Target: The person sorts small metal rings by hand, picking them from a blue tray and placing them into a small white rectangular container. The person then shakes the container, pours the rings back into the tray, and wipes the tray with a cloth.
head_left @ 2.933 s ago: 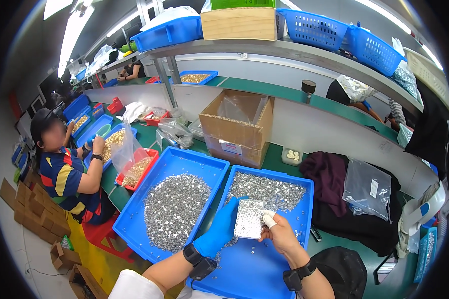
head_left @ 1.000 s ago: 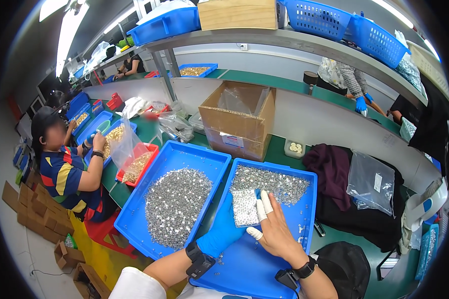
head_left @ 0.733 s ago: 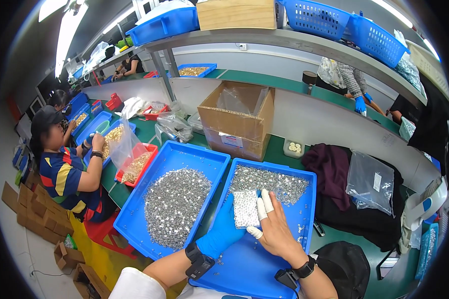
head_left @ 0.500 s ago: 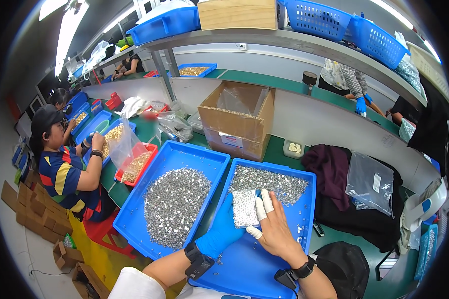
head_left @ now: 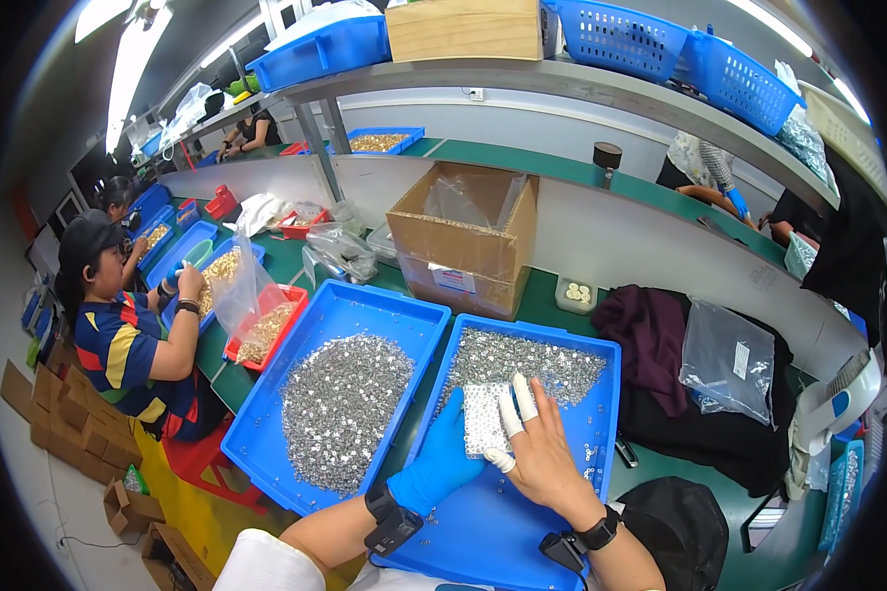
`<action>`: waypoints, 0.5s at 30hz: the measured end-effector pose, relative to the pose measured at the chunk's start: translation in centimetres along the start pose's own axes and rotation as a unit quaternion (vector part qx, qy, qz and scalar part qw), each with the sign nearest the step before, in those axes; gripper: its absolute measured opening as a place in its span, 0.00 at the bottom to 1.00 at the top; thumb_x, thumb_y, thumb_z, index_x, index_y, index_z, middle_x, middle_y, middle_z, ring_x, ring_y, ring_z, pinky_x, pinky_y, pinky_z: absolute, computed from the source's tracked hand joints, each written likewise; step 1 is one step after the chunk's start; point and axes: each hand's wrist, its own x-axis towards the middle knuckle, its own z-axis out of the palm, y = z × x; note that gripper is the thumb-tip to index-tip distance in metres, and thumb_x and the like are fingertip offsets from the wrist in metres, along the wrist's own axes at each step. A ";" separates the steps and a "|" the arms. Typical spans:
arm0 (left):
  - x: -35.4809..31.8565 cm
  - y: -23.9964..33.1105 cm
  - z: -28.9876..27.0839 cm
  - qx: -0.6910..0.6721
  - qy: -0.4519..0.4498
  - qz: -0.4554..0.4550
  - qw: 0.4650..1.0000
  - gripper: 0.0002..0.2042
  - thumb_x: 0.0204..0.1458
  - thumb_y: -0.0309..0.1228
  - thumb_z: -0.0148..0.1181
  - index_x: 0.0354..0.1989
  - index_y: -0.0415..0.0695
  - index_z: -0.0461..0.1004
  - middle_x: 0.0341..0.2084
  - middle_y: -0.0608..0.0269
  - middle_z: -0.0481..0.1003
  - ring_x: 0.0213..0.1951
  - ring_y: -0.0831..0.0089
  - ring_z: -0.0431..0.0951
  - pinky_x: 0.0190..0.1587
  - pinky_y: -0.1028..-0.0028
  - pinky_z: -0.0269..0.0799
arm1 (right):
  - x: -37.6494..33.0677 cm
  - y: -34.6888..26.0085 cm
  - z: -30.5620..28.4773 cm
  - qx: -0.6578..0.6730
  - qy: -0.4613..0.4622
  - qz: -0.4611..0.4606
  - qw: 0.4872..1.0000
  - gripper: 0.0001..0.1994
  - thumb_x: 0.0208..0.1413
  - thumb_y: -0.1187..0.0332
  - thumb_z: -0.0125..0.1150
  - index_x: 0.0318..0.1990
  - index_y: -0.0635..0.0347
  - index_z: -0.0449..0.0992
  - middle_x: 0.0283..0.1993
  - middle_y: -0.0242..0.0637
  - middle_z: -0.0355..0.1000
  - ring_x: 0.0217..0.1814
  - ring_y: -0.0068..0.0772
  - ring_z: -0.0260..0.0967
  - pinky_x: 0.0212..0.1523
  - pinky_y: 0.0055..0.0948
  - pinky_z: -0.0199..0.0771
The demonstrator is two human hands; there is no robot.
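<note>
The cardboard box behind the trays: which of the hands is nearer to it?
Right. The right hand lies further up the right tray, toward the cardboard box; the gloved left hand sits slightly lower.

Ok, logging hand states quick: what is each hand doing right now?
Left hand, blue-gloved: steadies the small white tray; grip cannot be told.
Right hand: open, fingers flat on the same tray.

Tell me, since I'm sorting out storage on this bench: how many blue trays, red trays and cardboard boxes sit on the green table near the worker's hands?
Blue trays of silver parts: 2
Red trays: 1
Open cardboard boxes: 1
Total: 4
</note>
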 end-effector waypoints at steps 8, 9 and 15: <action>0.1 -0.3 -0.5 -0.030 -0.003 -0.033 0.999 0.22 0.59 0.45 0.34 0.56 0.45 0.59 0.53 0.60 0.64 0.53 0.64 0.65 0.56 0.65 0.59 | 0.1 0.1 0.0 -0.022 0.000 -0.004 1.000 0.30 0.53 0.53 0.49 0.58 0.63 0.56 0.65 0.55 0.39 0.68 0.57 0.32 0.63 0.51 0.37; 0.2 -0.3 -0.7 -0.036 -0.014 -0.040 0.998 0.22 0.59 0.45 0.35 0.56 0.46 0.59 0.52 0.61 0.64 0.52 0.64 0.66 0.55 0.64 0.60 | 0.1 0.1 -0.1 -0.019 0.007 -0.002 1.000 0.29 0.53 0.53 0.48 0.58 0.63 0.56 0.65 0.55 0.40 0.67 0.57 0.33 0.63 0.50 0.38; -0.2 -0.6 -0.6 -0.064 -0.061 -0.107 0.990 0.23 0.59 0.46 0.33 0.56 0.44 0.58 0.52 0.56 0.64 0.53 0.60 0.65 0.56 0.60 0.59 | 0.4 2.4 -0.6 0.133 0.111 0.013 0.985 0.24 0.58 0.54 0.42 0.56 0.63 0.61 0.64 0.50 0.46 0.67 0.52 0.40 0.63 0.43 0.41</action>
